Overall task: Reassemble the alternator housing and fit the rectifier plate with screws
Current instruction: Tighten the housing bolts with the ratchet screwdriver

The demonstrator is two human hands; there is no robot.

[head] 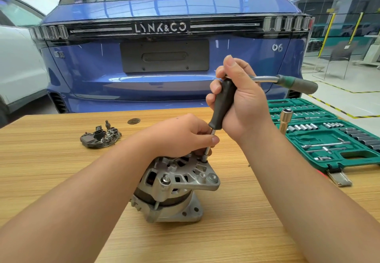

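Silver finned alternator [174, 186] upright under left hand [181, 135], right-hand fingers [213, 87] around black driver handle [223, 106].

One head-worn wide-angle view looks forward and down, close over the light wooden-grain table [61, 180], facing a blue car's rear [164, 57].

Bright, even indoor light from overhead; streaks of ceiling lamps reflect in the blue car [164, 57] beyond the grip. Shadows on the wooden table [61, 160] below the grip are soft and short. Glare marks the ratchet shaft [263, 78] just right of the grip. Focus is sharp centrally; wide-angle distortion bends the edges, stretching both forearms.
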